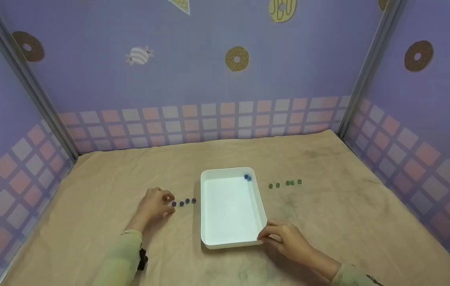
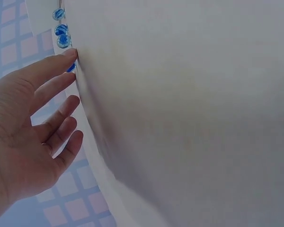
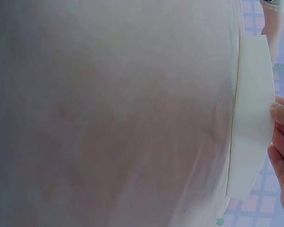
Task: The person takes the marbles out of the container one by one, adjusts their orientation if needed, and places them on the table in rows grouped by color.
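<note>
Right hand [image 1: 288, 238]: lower right of centre; I see its fingers gripping the near right corner of the white tray [image 1: 230, 242].
Left hand [image 1: 155, 204]: left of the tray, fingers relaxed, fingertip touching the nearest blue marble [image 1: 174, 203].
Tray: frame centre, on the beige cloth [image 1: 348, 206].
Green marbles [image 1: 285, 183]: farther right, in a row.

This looks like a staged recording booth rather than a home: purple panels [image 1: 193, 59] printed with doughnuts and sweets stand in metal frame posts [image 1: 30, 85] around a table under beige cloth [image 1: 109, 167].
</note>
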`<action>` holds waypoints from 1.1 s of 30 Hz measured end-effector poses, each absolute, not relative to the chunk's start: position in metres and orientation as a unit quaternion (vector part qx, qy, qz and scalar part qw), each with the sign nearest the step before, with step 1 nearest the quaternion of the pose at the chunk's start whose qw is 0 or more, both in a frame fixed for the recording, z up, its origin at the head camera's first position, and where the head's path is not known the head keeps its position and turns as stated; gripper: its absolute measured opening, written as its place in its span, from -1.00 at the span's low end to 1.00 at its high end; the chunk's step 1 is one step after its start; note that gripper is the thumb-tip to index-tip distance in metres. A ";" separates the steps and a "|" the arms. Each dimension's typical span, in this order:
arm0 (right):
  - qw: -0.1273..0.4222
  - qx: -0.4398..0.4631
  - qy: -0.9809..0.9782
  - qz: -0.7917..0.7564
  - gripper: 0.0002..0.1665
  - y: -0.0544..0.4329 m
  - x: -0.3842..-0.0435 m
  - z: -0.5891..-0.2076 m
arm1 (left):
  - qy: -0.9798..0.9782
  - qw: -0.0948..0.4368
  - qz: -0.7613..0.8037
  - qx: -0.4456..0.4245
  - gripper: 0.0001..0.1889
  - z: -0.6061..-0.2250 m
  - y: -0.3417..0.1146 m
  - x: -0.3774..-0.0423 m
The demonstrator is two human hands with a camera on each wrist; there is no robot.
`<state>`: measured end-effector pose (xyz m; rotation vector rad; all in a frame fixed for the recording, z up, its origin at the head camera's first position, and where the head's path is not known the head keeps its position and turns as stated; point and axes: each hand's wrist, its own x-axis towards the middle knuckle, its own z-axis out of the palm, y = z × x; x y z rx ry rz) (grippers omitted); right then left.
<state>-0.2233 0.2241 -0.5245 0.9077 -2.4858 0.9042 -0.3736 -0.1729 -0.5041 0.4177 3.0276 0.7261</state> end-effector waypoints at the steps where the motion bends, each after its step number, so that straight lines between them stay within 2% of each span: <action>1: 0.173 0.320 -0.875 0.318 -0.93 0.224 -0.223 -0.525 | 0.964 0.001 0.229 0.134 -0.69 -0.504 -0.173 -0.374; 13: 0.171 0.321 -0.875 0.320 -0.94 0.224 -0.224 -0.524 | 0.966 0.023 0.223 0.131 -0.61 -0.497 -0.173 -0.379; 24: 0.141 0.300 -0.888 0.319 -0.96 0.223 -0.223 -0.523 | 0.952 -0.002 0.260 0.162 -0.61 -0.485 -0.179 -0.384; 33: 0.142 0.309 -0.882 0.326 -0.95 0.224 -0.223 -0.522 | 0.942 -0.021 0.290 0.165 -0.60 -0.470 -0.175 -0.388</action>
